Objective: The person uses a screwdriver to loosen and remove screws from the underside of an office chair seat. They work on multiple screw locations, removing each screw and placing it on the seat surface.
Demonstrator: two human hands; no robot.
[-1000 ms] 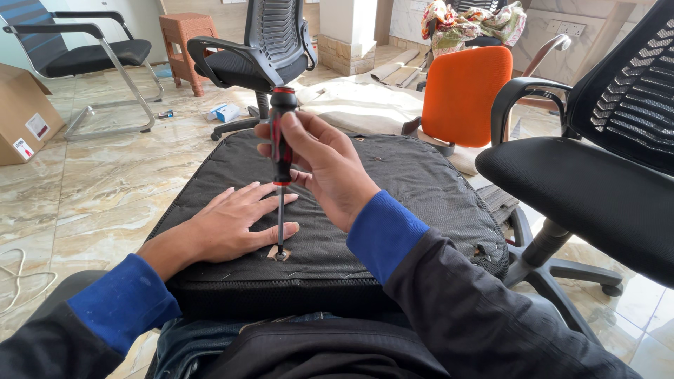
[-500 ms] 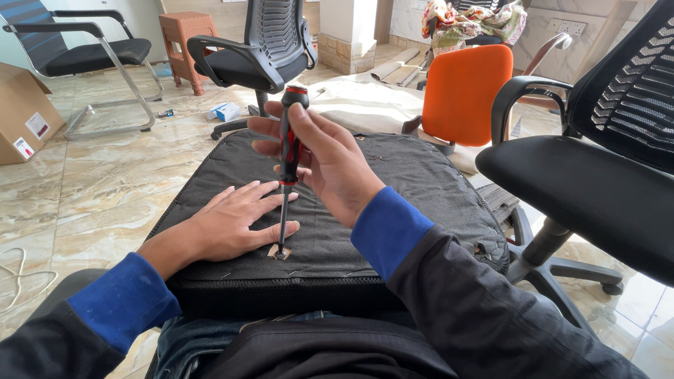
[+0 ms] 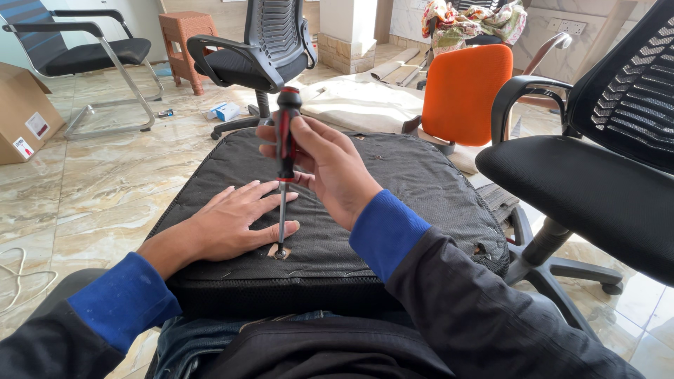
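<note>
Your right hand (image 3: 330,168) clamps the stiff red-and-black screwdriver (image 3: 284,147) by its grippy handle, tip upright in a hole in the soft black seat cushion (image 3: 407,189) on your lap; your left hand (image 3: 232,224) lies flat, fingers spread, bracing beside it.

Black seat cushion (image 3: 393,182) across lap.

The far half and right edge of the black mesh-fabric seat cushion (image 3: 414,182) lie bare, passable for a hand. Near its front edge, the flat left hand (image 3: 232,224) and the upright red-and-black screwdriver (image 3: 284,151) block the way. A black office chair (image 3: 597,182) crowds the right edge; an orange chair (image 3: 460,95) stands beyond the far right corner.
</note>
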